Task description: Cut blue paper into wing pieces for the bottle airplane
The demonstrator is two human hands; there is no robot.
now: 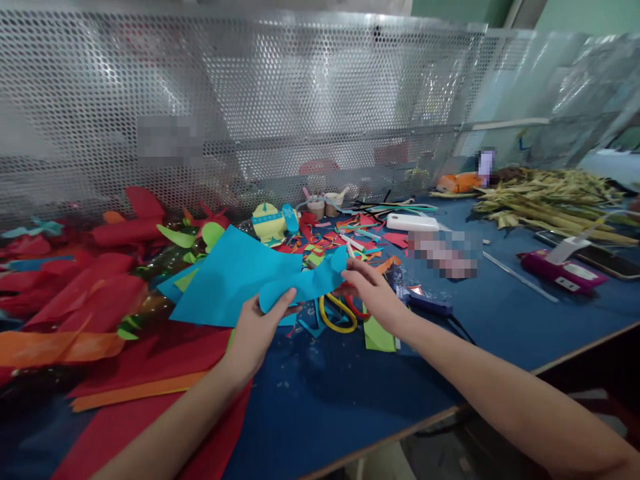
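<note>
A curled strip of blue paper (315,281) is stretched between my two hands above the table. My left hand (257,327) pinches its left end, thumb on top. At the other end, the fingers of my right hand (373,290) close on the strip's tip. Behind the strip lies a larger blue paper sheet (235,273). Under my hands are scissors, one yellow handle loop (340,327) showing; a red loop beside it is partly covered by my right hand. A light green paper piece (379,335) lies below my right wrist.
Red paper shapes (105,293) crowd the left side. Coloured scraps, a yellow-and-blue paper figure (269,225) and small cups (333,205) lie behind. Right of my hand are a dark blue glue gun (427,303), a magenta power strip (560,272) and dried stalks (555,197). Perforated metal panels (300,100) stand behind.
</note>
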